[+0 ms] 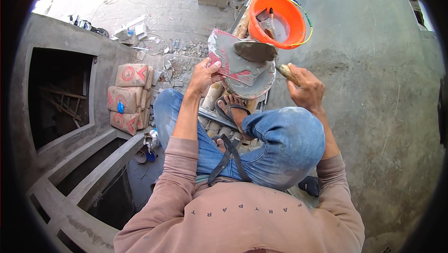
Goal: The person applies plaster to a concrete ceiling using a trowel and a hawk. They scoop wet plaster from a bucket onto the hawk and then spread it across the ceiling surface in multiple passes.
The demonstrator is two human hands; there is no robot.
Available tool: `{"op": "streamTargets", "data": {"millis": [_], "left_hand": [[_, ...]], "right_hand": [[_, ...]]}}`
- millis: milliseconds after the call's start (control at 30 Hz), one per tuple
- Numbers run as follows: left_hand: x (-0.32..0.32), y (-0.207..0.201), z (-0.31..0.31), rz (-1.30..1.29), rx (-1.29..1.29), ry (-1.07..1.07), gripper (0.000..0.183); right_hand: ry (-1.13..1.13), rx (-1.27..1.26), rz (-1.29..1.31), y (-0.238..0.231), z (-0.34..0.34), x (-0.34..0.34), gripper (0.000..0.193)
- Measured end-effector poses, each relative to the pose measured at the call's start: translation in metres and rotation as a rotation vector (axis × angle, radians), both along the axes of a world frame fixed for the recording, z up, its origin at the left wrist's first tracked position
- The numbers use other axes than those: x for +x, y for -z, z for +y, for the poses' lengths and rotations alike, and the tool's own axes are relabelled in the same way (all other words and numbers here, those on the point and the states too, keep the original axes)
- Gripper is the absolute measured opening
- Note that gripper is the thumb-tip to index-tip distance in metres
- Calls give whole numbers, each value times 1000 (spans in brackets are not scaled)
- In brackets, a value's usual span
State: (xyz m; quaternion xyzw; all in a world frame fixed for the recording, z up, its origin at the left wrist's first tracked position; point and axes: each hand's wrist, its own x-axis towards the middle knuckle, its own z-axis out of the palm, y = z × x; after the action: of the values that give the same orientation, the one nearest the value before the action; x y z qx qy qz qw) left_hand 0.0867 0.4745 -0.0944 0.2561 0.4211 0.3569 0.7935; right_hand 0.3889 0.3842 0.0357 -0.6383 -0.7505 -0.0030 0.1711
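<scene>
My left hand (204,76) grips a thin red board (218,47) by its near edge, thumb on top. Grey wet cement is smeared over much of the board. In my right hand (306,86) is a trowel (254,51), its worn handle wrapped by my fingers. The trowel's cement-coated blade lies over the board's right part; whether it touches cannot be told. Beneath both tools stands a round bucket (264,87) with cement on its rim, its inside partly hidden by the board.
An orange bucket (254,26) beyond holds greyish water and tools. I sit on bamboo poles (212,95) high beside a grey plastered wall (354,89). Stacked sacks (131,75) lie left, near a dark wall opening (60,89). Rubble (186,50) covers the ground below.
</scene>
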Motion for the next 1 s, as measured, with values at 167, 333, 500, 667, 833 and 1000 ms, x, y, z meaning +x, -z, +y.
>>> {"op": "streamTargets", "data": {"millis": [167, 333, 500, 667, 833, 1000], "left_hand": [[7, -3, -1, -31, 35, -48, 27], [10, 2, -2, -78, 26, -42, 29], [14, 7, -6, -21, 353, -13, 32], [15, 7, -3, -161, 220, -32, 33], [10, 11, -2, -105, 358, -31, 32], [1, 21, -2, -58, 401, 28, 32]], "right_hand": [[15, 224, -171, 19, -9, -12, 53], [36, 293, -259, 22, -10, -10, 54], [-24, 365, -211, 16, -8, -15, 54], [-27, 386, -135, 6, -4, -11, 54], [1, 332, -12, -4, -1, -6, 53], [252, -73, 562, -28, 3, 3, 48]]}}
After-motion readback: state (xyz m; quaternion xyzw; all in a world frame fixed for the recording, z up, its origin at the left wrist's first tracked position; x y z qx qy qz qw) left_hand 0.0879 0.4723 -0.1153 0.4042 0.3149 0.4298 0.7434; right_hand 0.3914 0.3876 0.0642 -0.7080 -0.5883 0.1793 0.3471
